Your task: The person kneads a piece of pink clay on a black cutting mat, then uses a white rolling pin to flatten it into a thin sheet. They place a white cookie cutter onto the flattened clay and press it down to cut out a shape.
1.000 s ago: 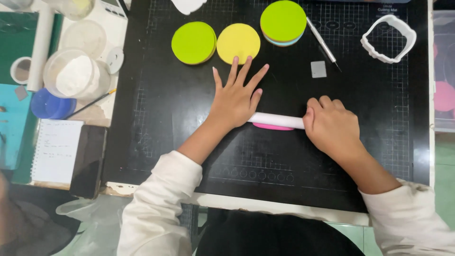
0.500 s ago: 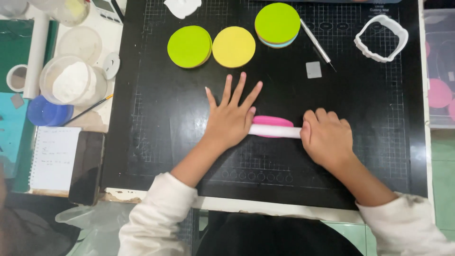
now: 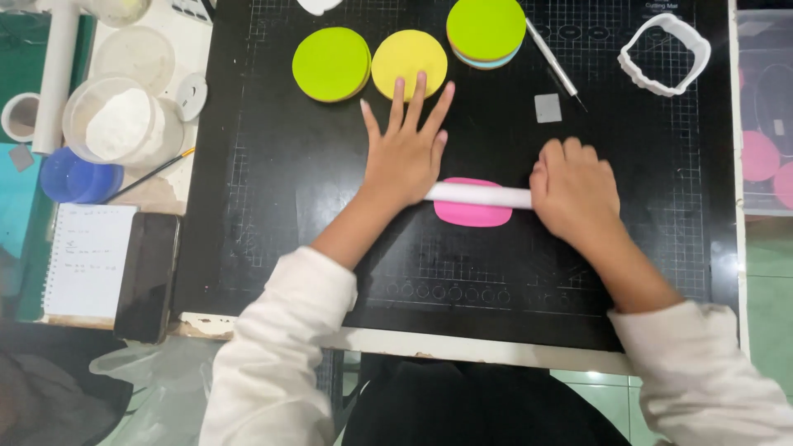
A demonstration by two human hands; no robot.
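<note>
A white rolling pin (image 3: 479, 195) lies across a flattened pink clay piece (image 3: 472, 214) on the black cutting mat (image 3: 273, 198). My left hand (image 3: 405, 149) presses flat on the pin's left end, fingers spread and pointing away from me. My right hand (image 3: 574, 190) rests over the pin's right end with its fingers curled down. The pink clay shows above and below the pin.
Lime green disc (image 3: 331, 64), yellow disc (image 3: 409, 64) and green disc stack (image 3: 486, 30) sit at the mat's far edge. A thin tool (image 3: 555, 64), small grey square (image 3: 548, 108) and white cutter (image 3: 664, 54) lie far right. Powder tub (image 3: 122, 124), notepad (image 3: 87, 260) and phone (image 3: 147, 277) are left.
The pin has rolled toward me over the pink clay, which now looks wider and flatter. Both hands moved with it.
</note>
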